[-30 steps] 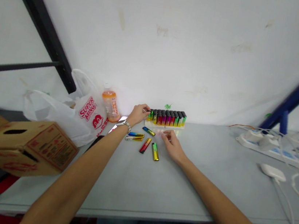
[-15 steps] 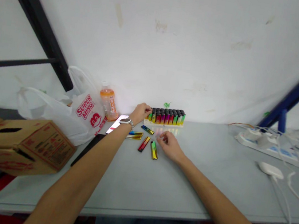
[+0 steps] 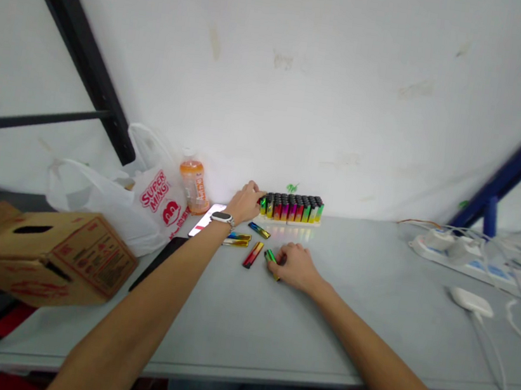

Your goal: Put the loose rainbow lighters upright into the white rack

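Observation:
Rows of upright coloured lighters with black tops stand in a white tray by the wall. My left hand, with a watch on the wrist, is at the left end of these rows, its fingers closed at a green lighter. My right hand has its fingers closed around a green and yellow lighter on the table. Left of it lie a red and yellow lighter, a blue and gold one and gold ones, partly behind my left wrist.
A phone, an orange bottle, a white plastic bag and a cardboard box are on the left. On the right are a power strip, a white adapter and cables.
My right hand has moved down and closed on the green and yellow lighter. My left hand stays at the left end of the rows. The view has shifted slightly.

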Available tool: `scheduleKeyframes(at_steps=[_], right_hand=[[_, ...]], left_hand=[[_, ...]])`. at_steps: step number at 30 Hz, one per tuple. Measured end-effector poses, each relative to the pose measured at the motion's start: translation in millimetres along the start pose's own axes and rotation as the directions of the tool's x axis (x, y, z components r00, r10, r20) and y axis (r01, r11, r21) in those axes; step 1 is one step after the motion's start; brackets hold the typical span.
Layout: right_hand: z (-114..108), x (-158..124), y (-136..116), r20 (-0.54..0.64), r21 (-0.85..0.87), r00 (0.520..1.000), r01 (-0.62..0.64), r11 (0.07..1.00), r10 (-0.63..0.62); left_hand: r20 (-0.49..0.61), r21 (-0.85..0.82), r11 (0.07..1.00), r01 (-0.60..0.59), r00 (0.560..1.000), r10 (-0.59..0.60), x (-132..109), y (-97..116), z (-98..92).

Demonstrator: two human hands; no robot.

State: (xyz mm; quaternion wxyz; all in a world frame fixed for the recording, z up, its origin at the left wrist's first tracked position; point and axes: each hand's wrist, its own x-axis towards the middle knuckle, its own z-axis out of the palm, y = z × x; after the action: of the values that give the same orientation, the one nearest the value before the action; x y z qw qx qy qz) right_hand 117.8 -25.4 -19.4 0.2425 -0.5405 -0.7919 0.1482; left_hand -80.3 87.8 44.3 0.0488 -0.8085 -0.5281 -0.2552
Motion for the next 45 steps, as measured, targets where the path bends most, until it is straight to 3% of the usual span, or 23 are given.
scheduleKeyframes(at_steps=[5, 8, 11, 13, 16, 19, 22, 25, 30, 36, 42, 45], right_hand=[[-2, -1, 5, -0.003, 0.043, 1.000, 0.025, 0.999, -0.025], [-3, -1, 10, -0.017, 0.277, 1.000, 0.018, 0.961, -0.014], [-2, 1, 11, 0.017, 0.627, 1.000, 0.009, 0.779, -0.025], [-3, 2, 8, 0.046, 0.774, 0.999, -0.031, 0.633, -0.007], [-7, 1, 1, 0.110, 0.873, 0.990, -0.140, 0.468, 0.091], [-10, -2, -3, 0.172, 0.896, 0.976, -0.210, 0.390, 0.131], [-11, -3, -2, 0.146, 0.882, 0.973, -0.211, 0.422, 0.181], [-7, -2, 3, 0.029, 0.835, 0.966, -0.163, 0.525, 0.255], [1, 0, 9, -0.114, 0.765, 0.956, -0.090, 0.638, 0.272], [2, -1, 6, -0.201, 0.744, 0.937, -0.045, 0.666, 0.287], [-1, -6, 3, -0.194, 0.744, 0.964, 0.022, 0.668, 0.184], [-1, -6, 3, -0.190, 0.738, 0.963, 0.013, 0.674, 0.190]], left_hand=[[-0.231, -0.254, 0.967, 0.033, 0.968, -0.094, -23, 26, -7.7], [-0.309, -0.414, 0.910, -0.018, 0.943, -0.122, -47, 45, -3.6], [-0.327, -0.498, 0.867, -0.009, 0.928, -0.178, -73, 55, 4.5], [-0.306, -0.524, 0.851, 0.015, 0.930, -0.205, -87, 58, 9.7], [-0.222, -0.552, 0.833, 0.037, 0.956, -0.190, -100, 59, 15.4], [-0.179, -0.574, 0.818, 0.026, 0.971, -0.157, -103, 63, 19.7], [-0.174, -0.591, 0.807, -0.004, 0.977, -0.123, -103, 70, 23.3], [-0.165, -0.594, 0.804, -0.034, 0.983, -0.080, -103, 73, 25.3], [-0.151, -0.593, 0.805, -0.028, 0.986, -0.077, -105, 71, 27.2], [-0.133, -0.603, 0.798, -0.026, 0.989, -0.069, -104, 69, 30.4], [-0.148, -0.603, 0.797, -0.038, 0.987, -0.065, -104, 69, 30.5], [-0.143, -0.594, 0.804, -0.035, 0.988, -0.063, -104, 69, 31.0]])
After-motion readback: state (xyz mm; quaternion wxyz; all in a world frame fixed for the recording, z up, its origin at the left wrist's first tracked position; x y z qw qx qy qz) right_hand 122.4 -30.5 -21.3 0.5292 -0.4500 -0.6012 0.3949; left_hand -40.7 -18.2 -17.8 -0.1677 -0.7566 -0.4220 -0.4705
